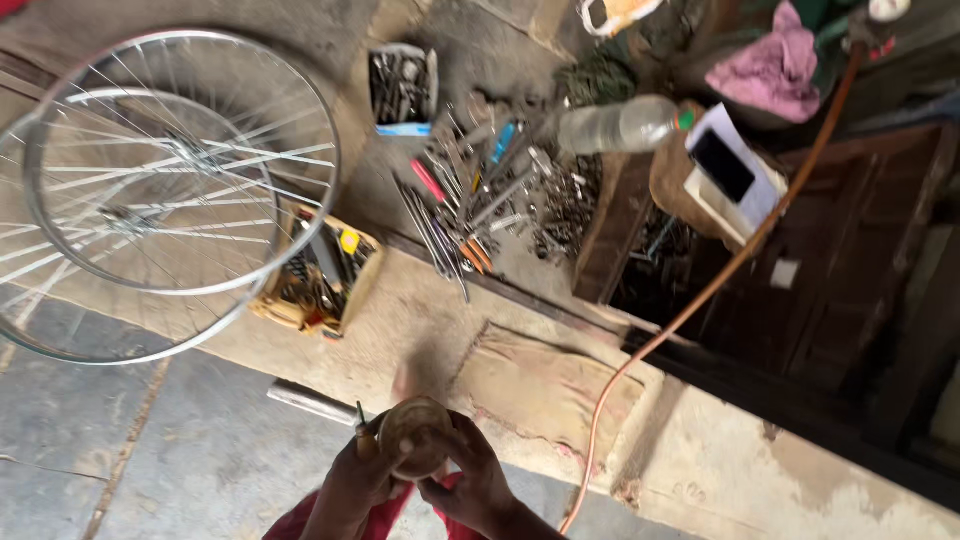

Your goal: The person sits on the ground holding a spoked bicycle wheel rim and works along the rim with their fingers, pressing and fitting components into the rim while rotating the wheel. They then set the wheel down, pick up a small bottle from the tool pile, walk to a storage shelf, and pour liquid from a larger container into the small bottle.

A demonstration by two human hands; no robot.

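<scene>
While held, round tin [415,437] near hose [700,295].

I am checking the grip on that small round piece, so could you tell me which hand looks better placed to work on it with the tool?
Probably the left hand: a thin tool sticks up from it beside the round tan object. The right hand cups the object from the other side, steadying it.
</scene>
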